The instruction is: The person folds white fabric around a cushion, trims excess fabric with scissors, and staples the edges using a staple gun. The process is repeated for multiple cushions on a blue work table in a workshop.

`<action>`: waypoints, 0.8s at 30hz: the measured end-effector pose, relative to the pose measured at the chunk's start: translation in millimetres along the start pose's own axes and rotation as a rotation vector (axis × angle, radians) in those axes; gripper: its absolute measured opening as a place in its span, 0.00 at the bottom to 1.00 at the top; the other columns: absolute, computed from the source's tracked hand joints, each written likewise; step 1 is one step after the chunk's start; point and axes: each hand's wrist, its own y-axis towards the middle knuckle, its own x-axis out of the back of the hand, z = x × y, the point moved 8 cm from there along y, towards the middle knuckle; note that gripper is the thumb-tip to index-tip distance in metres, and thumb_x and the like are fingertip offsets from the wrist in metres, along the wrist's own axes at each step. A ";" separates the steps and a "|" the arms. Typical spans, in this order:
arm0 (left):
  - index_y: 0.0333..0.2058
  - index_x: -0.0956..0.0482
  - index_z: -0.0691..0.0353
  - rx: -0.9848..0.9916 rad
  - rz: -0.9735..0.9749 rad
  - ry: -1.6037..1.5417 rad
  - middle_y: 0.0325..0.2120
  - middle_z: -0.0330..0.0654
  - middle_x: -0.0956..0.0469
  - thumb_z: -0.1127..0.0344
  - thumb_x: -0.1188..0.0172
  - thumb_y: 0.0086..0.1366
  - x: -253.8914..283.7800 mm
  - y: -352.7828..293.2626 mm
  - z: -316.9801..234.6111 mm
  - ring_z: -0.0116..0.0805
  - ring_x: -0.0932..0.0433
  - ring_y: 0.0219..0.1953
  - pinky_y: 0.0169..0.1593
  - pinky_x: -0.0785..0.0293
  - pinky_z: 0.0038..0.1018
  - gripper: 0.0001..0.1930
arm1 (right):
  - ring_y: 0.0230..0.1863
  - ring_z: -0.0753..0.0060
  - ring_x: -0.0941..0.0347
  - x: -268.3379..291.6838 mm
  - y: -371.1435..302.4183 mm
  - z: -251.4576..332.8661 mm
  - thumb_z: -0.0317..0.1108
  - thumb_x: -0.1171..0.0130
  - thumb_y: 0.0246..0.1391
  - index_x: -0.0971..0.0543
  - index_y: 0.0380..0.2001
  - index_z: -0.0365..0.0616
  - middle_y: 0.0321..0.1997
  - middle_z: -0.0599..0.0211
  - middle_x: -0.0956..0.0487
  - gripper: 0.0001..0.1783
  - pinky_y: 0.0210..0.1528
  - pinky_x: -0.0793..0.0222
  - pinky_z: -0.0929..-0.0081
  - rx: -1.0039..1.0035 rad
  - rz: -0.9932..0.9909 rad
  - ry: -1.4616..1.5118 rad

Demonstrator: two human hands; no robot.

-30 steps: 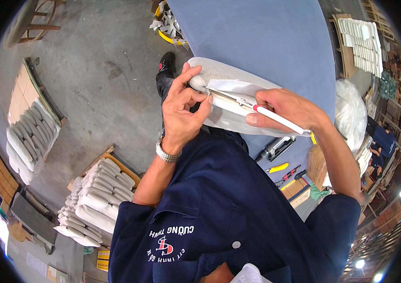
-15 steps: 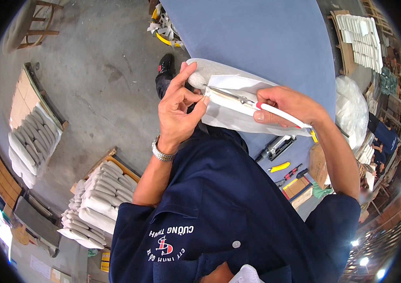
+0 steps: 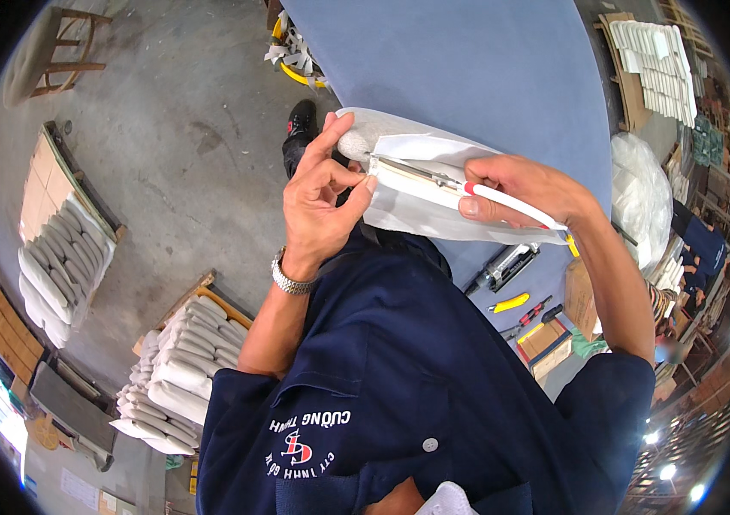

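- Cushion-like padded piece (image 3: 421, 221), pale grey and white, lies between the 2 hands beside the near edge of the blue-grey table (image 3: 468, 69), its long side folded open.
- Left hand (image 3: 320, 202): thumb and index finger pressed together, pinching the piece at its left end, just beside the tip of the hand tool; the other fingers reach up along that end.
- Right hand (image 3: 526, 193): closed around the white-and-red handles of the hand tool (image 3: 446, 180), thumb along the near side; how far the handles are spread I cannot tell.
- Tool's slim metal nose points left into the open fold.
- Watch (image 3: 292, 276) on the left wrist.
- On the table, nearer the body: grey-and-black device (image 3: 502, 268), yellow-handled tool (image 3: 511, 303), wooden box (image 3: 543, 345).
- Floor, left: 2 stacks of white pads (image 3: 187, 365).
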 end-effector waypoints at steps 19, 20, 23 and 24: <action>0.29 0.20 0.64 0.054 -0.001 -0.016 0.71 0.58 0.36 0.81 0.32 0.63 -2.3 7.8 1.3 0.53 0.48 0.78 0.70 0.36 0.40 0.07 | 0.23 0.67 0.34 7.6 14.6 -5.1 0.70 0.25 0.45 0.28 0.19 0.44 0.18 0.67 0.31 0.38 0.25 0.39 0.65 0.037 -0.158 -0.046; 0.29 0.20 0.64 0.044 0.008 -0.007 0.71 0.58 0.36 0.81 0.32 0.62 -2.3 8.7 0.6 0.53 0.48 0.77 0.70 0.36 0.39 0.07 | 0.23 0.67 0.34 7.3 14.0 -6.1 0.69 0.25 0.44 0.27 0.19 0.44 0.18 0.67 0.31 0.38 0.25 0.39 0.65 0.030 -0.165 -0.045; 0.29 0.20 0.64 0.020 0.029 0.003 0.71 0.58 0.36 0.81 0.32 0.62 -1.2 9.7 0.2 0.52 0.47 0.77 0.69 0.35 0.38 0.06 | 0.23 0.75 0.42 1.7 13.7 -12.4 0.68 0.29 0.51 0.35 0.22 0.47 0.18 0.75 0.39 0.38 0.24 0.45 0.67 0.070 -0.102 0.055; 0.29 0.20 0.64 0.021 0.030 -0.006 0.71 0.58 0.36 0.81 0.32 0.62 -1.5 9.5 0.6 0.52 0.47 0.77 0.69 0.34 0.38 0.06 | 0.24 0.73 0.39 2.3 11.5 -14.0 0.71 0.31 0.51 0.32 0.22 0.45 0.19 0.73 0.37 0.38 0.25 0.43 0.66 0.066 -0.092 0.053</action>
